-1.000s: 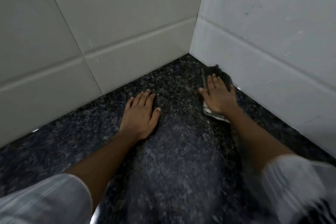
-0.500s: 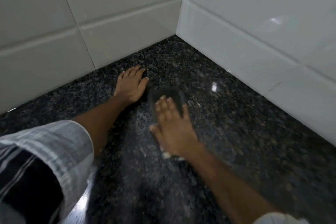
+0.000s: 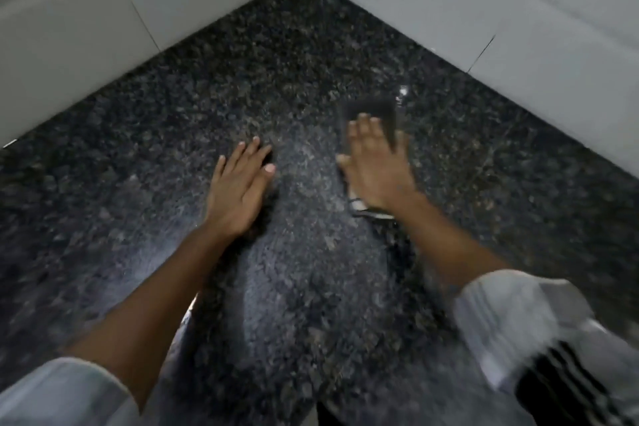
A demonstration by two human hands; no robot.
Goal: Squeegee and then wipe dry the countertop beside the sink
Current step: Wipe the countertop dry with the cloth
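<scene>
A dark speckled granite countertop (image 3: 242, 86) fills the view and runs into a tiled corner. My right hand (image 3: 375, 169) lies flat, pressing down on a dark folded cloth (image 3: 375, 112) with a pale striped edge (image 3: 359, 206); the hand and cloth are blurred by motion. My left hand (image 3: 238, 188) rests palm down on the bare stone to the left of the cloth, fingers apart, holding nothing. No squeegee and no sink are in view.
White wall tiles (image 3: 103, 7) border the counter on the left and more white tiles (image 3: 484, 0) on the right, meeting at a corner at the top centre. A pale edge shows at the bottom centre (image 3: 311, 415).
My right hand has slid the cloth from beside the right wall to the middle, then back out to the right. My left hand has stayed planted flat.
</scene>
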